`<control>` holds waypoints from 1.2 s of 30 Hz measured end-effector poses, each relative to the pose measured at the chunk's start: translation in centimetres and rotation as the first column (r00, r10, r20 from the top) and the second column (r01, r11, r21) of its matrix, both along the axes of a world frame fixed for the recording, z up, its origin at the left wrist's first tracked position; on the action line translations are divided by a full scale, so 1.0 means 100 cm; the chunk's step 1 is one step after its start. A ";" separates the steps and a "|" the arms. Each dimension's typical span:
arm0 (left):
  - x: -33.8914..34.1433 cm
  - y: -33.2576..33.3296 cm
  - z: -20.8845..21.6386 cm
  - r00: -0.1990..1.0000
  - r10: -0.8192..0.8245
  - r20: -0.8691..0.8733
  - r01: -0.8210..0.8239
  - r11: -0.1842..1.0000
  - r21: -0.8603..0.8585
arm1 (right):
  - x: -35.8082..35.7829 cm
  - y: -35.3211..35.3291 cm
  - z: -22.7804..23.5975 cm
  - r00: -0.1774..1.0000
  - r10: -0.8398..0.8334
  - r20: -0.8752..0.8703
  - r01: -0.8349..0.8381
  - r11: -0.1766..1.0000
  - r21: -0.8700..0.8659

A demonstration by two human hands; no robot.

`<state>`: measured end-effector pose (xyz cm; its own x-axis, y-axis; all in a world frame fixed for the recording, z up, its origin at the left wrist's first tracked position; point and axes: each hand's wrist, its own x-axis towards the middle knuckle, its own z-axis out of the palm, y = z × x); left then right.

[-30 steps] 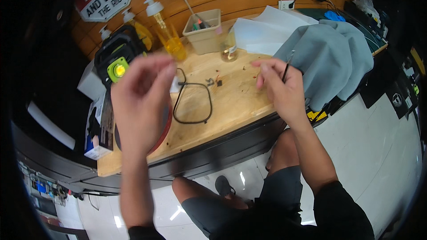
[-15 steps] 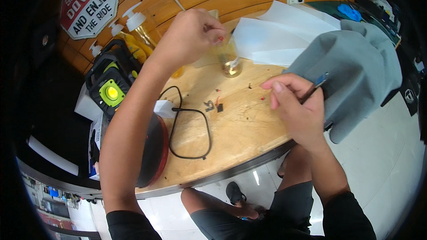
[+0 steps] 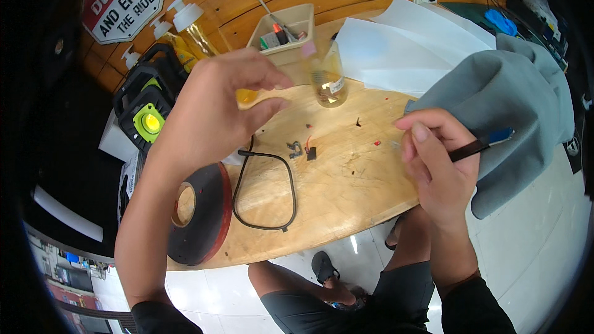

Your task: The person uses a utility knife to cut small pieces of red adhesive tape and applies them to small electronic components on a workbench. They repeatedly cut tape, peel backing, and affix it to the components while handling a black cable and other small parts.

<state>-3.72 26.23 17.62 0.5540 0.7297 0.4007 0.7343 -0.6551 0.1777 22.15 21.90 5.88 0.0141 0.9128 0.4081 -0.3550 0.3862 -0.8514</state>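
Note:
My left hand [image 3: 229, 96] hovers over the left part of the wooden table, its thumb and fingers apart with nothing between them. To its right stands a clear plastic bottle [image 3: 334, 68] with a pale label and small bits at the bottom. My right hand [image 3: 442, 161] is closed on a slim dark tool [image 3: 469, 150] with a blue end that points away to the right; its exact kind does not show. Between the hands lie a small black block with a red wire [image 3: 311, 152], a small grey bent piece [image 3: 294, 148] and a red scrap [image 3: 377, 143].
A black cable [image 3: 294, 192] loops beside a dark disc with a red rim [image 3: 213, 235]. Behind are pump bottles [image 3: 197, 28], a work light [image 3: 148, 120] and a beige bin [image 3: 303, 18] of pens. White paper sheets [image 3: 396, 49] and grey cloth [image 3: 513, 105] cover the right side.
My left hand has come away from above the bottle, toward me and left, and its pinch has opened; the red bit in it is gone. My right hand keeps the tool, slightly farther right.

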 end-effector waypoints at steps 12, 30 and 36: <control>-0.017 -0.034 -0.007 0.981 0.032 0.190 -0.008 0.992 -0.124 | -0.004 -0.003 0.003 0.998 -0.055 -0.009 0.054 0.998 -0.019; -0.008 -0.041 -0.033 0.884 -0.009 0.468 0.253 0.850 -0.462 | -0.003 0.006 -0.003 0.999 -0.027 0.047 0.028 0.999 -0.026; 0.000 -0.043 -0.045 0.584 0.006 0.812 0.575 0.702 -0.420 | -0.001 0.004 -0.005 0.995 -0.067 0.072 0.065 0.998 0.025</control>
<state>-3.71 21.90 13.11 0.5143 0.8011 0.3060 -0.0496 -0.3284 0.9432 22.03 22.32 5.35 0.0434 0.9015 0.4305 -0.2658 0.4258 -0.8649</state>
